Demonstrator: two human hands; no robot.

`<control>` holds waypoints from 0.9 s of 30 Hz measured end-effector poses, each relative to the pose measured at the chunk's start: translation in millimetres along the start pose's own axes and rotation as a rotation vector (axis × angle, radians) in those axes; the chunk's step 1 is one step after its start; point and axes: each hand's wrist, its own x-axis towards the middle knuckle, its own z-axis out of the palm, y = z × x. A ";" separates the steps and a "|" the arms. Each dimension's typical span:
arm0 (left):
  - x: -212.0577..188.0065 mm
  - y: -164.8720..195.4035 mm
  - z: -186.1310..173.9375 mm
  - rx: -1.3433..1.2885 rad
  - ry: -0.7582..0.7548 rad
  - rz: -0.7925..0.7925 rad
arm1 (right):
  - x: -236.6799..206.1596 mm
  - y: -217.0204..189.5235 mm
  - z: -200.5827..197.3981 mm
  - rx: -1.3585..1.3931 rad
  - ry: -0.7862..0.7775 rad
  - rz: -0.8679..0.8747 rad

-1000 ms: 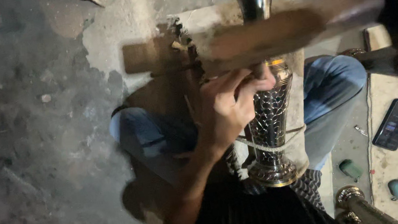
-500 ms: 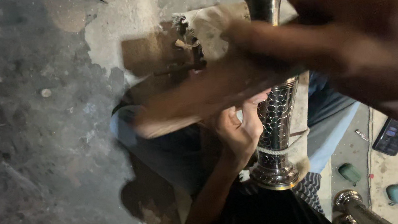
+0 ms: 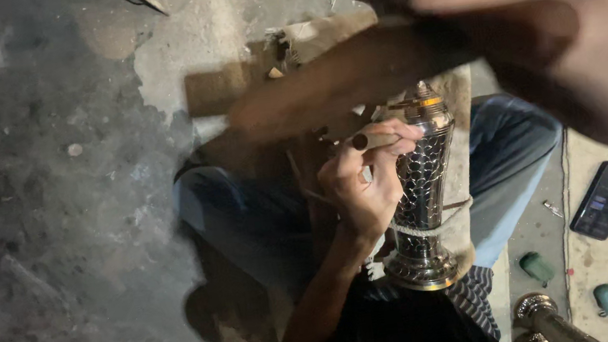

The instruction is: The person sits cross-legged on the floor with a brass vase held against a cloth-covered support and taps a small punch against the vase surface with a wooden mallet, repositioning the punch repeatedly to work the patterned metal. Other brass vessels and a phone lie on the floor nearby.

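- Left hand [image 3: 367, 179] sits mid-frame, fingers curled tight around a small punch-like tool [image 3: 377, 139], tip pressed against the upper part of a patterned metal vase [image 3: 421, 195].
- Right hand [image 3: 582, 44] is a big blur in the upper right, closed around a wooden mallet [image 3: 339, 81] whose long side runs leftward across the top middle, slightly downhill. Too smeared to tell much more.
- The vase lies between the person's knees in blue jeans [image 3: 248, 216], long axis nearly vertical in the frame: wide foot toward the bottom, neck toward the top. A light cord [image 3: 434, 224] wraps around its lower body.
- Room-wise: the whole left half is rough grey concrete floor [image 3: 55, 225] with a couple of small round bits lying on it, so plenty of space that side. The right edge is crowded.
- Right side stuff: a dark phone [image 3: 605, 200] with a lit screen, two small green objects [image 3: 538, 267] near the lower right, and a shiny metal piece [image 3: 542, 312] at the bottom.
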 end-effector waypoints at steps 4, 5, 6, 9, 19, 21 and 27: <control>-4.6 -5.6 -1.0 0.000 -0.009 -0.046 | -12.3 12.7 8.3 0.407 -0.054 0.188; -7.1 -8.3 -0.3 -0.037 0.000 -0.012 | -8.5 12.7 7.1 0.493 -0.057 0.179; -10.0 -11.8 -1.0 -0.074 0.006 0.024 | -3.0 7.8 5.1 0.510 0.027 0.057; -26.9 -18.4 -10.8 0.020 -0.104 0.003 | 26.3 -16.5 -6.8 0.287 0.171 -0.147; -36.0 -29.8 0.9 -0.028 0.160 -0.052 | 46.8 -50.9 -38.5 -0.773 0.106 -0.252; -34.5 -24.0 1.4 -0.047 0.171 -0.081 | 43.4 -45.1 -33.4 -0.727 0.224 -0.258; -21.7 -27.1 -44.4 -0.021 0.202 -0.058 | -20.6 -11.0 -12.0 -0.012 0.014 0.103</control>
